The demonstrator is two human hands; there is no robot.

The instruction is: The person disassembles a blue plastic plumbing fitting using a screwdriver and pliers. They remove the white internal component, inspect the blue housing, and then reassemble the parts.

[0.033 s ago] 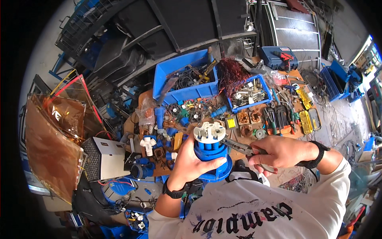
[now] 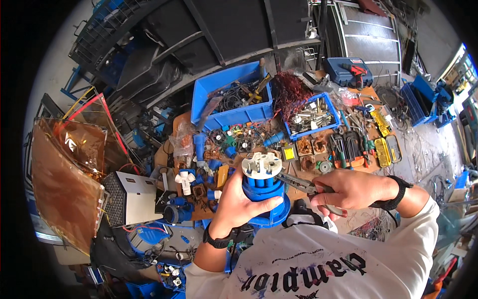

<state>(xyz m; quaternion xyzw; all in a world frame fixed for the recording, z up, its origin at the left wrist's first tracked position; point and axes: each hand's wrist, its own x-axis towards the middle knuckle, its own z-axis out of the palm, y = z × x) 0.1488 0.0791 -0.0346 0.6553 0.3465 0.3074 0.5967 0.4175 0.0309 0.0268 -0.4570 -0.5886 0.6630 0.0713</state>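
Upright in my left hand (image 2: 236,207) is a blue cylindrical plastic body (image 2: 266,192), apparently an industrial plug, with fingers and thumb wrapped round its side. A round off-white insert (image 2: 261,172) with raised parts and slots tops it. My right hand (image 2: 351,189) is closed round a pair of pliers (image 2: 298,183), whose jaws point left and reach the right edge of the insert. Whether the jaw tips grip anything there is too small to tell. Part of my left hand's fingers is hidden behind the blue body.
Beyond my hands, the wooden table carries a large blue bin (image 2: 234,119) of cables and tools, a blue tray (image 2: 291,134) of metal parts, and a yellow bit case (image 2: 382,153). White pipe fittings (image 2: 185,180) lie left of my left hand. A red drill (image 2: 357,74) rests on a blue case.
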